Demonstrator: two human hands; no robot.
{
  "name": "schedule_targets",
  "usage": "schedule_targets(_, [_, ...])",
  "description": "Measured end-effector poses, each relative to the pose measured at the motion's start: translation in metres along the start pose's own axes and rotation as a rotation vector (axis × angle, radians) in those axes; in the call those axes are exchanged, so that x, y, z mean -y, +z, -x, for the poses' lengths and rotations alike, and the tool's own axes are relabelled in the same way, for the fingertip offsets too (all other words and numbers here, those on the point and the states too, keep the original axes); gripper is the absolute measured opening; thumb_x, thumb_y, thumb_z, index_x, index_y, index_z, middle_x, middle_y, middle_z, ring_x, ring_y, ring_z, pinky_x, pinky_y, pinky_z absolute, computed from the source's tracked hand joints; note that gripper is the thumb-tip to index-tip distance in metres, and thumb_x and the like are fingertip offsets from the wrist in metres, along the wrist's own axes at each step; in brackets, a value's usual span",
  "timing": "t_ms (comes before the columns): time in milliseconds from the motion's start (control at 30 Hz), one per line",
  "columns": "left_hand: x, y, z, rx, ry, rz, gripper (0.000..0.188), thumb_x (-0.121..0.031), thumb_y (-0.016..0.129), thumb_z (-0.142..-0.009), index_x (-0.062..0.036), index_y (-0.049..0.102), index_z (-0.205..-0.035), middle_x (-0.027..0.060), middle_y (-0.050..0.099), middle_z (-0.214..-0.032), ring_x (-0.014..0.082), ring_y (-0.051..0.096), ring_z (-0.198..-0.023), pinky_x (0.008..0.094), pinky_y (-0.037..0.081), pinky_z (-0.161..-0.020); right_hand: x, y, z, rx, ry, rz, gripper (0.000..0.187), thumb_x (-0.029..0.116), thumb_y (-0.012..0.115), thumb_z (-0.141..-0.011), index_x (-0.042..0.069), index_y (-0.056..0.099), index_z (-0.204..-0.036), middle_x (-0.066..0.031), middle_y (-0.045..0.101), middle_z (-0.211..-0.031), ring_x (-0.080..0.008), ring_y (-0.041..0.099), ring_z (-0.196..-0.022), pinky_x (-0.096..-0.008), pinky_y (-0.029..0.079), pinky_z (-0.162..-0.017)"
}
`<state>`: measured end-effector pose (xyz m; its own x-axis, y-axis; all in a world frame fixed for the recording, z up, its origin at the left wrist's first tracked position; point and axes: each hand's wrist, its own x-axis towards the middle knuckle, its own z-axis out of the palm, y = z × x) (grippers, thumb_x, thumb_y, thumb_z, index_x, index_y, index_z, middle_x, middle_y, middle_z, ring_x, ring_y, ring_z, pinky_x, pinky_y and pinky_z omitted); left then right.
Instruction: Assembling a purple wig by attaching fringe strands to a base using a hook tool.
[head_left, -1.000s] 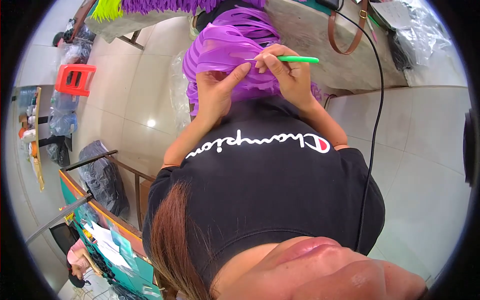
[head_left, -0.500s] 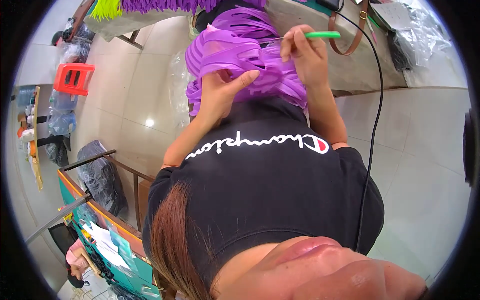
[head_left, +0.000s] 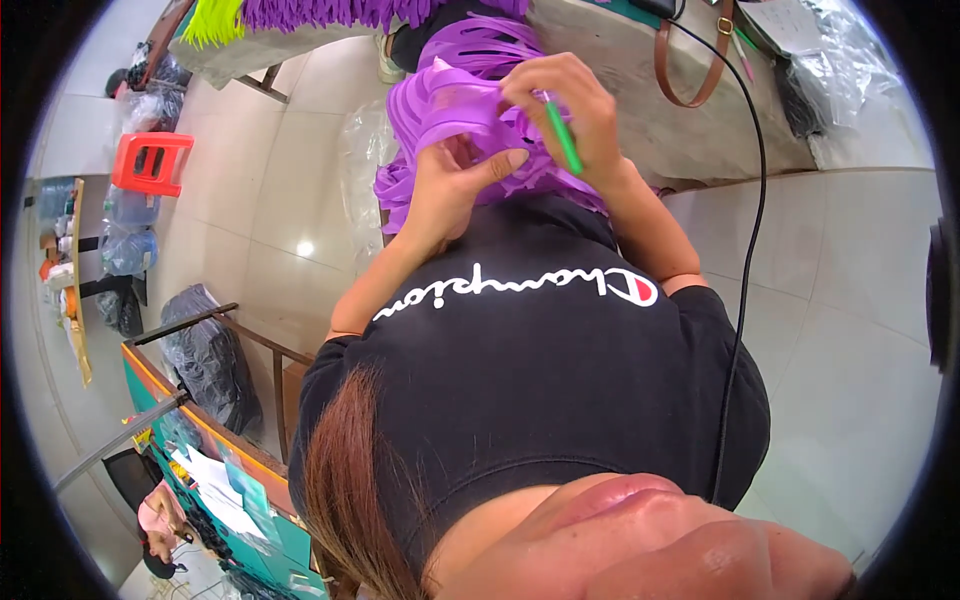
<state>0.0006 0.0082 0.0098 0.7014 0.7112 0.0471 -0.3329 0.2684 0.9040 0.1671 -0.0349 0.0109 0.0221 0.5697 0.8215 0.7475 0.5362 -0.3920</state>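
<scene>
A bundle of soft, glossy purple strips [head_left: 430,115] lies over my lap, many of them looped or joined. My left hand [head_left: 448,195] grips it from the near left side, the thumb in front and the fingers hidden behind the strips. In my right hand [head_left: 575,110] is a slim tool with a green handle [head_left: 562,132], which points down toward me. Its working end is hidden by the fingers. This hand is at the right side of the purple bundle, its fingertips close to the strips my left hand keeps up.
A grey-covered table [head_left: 610,70] runs along the far side, with purple and lime-green strips [head_left: 215,20] at its left end. A brown strap [head_left: 690,90] hangs over its edge. A black cable [head_left: 757,220] runs down my right. A red stool [head_left: 150,163] stands left; a person sits lower left.
My right hand has moved left and closer to my left hand. The green handle has swung from pointing right to pointing down. The held purple strips have shifted slightly.
</scene>
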Motion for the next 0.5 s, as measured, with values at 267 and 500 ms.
schedule_targets(267, [-0.009, 0.001, 0.001, -0.047, 0.133, 0.034, 0.057, 0.008, 0.068, -0.077, 0.0002, 0.042, -0.127, 0.0157, 0.055, -0.123, 0.0222, 0.053, -0.111, 0.034, 0.044, -0.094, -0.092, -0.041, 0.078, -0.653, 1.049, -1.607, 0.008, 0.012, 0.055, -0.094, 0.003, 0.054, -0.095, -0.0045, 0.055, -0.087, -0.0111, 0.046, -0.067, -0.0253, 0.039, -0.062])
schedule_targets(500, [-0.001, -0.007, -0.011, -0.034, 0.164, 0.019, 0.052, 0.009, 0.06, -0.083, -0.0014, 0.039, -0.13, 0.0183, 0.055, -0.125, 0.0226, 0.056, -0.111, 0.0347, 0.051, -0.088, -0.303, -0.165, 0.39, -1.239, 1.35, -0.649, 0.021, 0.015, 0.05, -0.093, 0.01, 0.054, -0.113, -0.0065, 0.058, -0.087, -0.0167, 0.055, -0.068, -0.0277, 0.044, -0.053])
